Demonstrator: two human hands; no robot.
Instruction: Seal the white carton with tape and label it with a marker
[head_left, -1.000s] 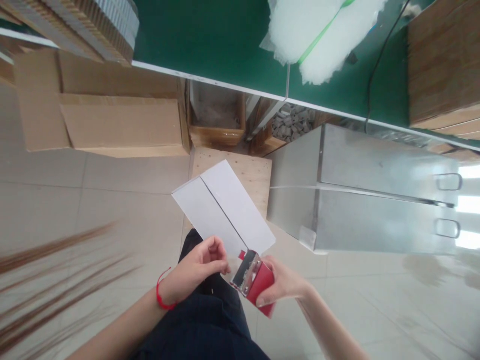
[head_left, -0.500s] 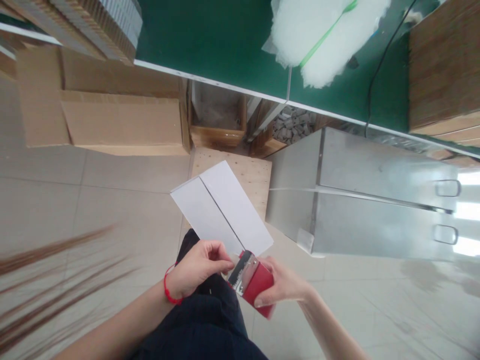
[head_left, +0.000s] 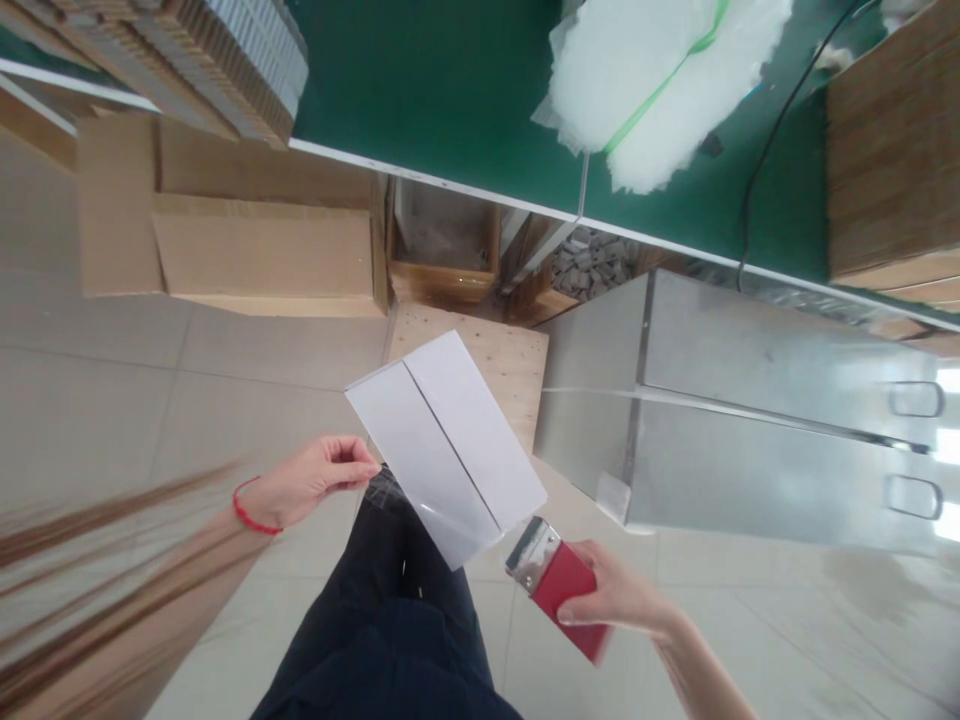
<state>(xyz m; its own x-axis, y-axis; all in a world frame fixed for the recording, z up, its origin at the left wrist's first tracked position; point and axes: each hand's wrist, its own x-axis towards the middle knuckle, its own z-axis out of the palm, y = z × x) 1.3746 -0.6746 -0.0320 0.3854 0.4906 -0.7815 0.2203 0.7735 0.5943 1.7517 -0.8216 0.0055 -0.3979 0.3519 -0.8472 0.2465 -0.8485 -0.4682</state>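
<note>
A white flat carton (head_left: 450,440) with a dark seam down its middle lies slantwise in front of my legs. My right hand (head_left: 604,595) grips a red tape dispenser (head_left: 566,585) with a metal cutting head, just off the carton's lower right corner. To the left of the carton, my left hand (head_left: 341,465) is closed in a pinch on the end of a strip of clear tape (head_left: 386,487). Faint shine on the carton's lower part suggests the strip stretching across toward the dispenser; its full course is hard to make out.
Beyond the carton is a wooden board (head_left: 502,345). A green table (head_left: 435,90) bears a tied bundle of white plastic bags (head_left: 637,80). An open cardboard box (head_left: 270,240) stands below it at left, a metal cabinet (head_left: 750,420) at right.
My left hand has moved left and slightly up, away from the dispenser, drawing out clear tape. My right hand has shifted right and down with the dispenser.
</note>
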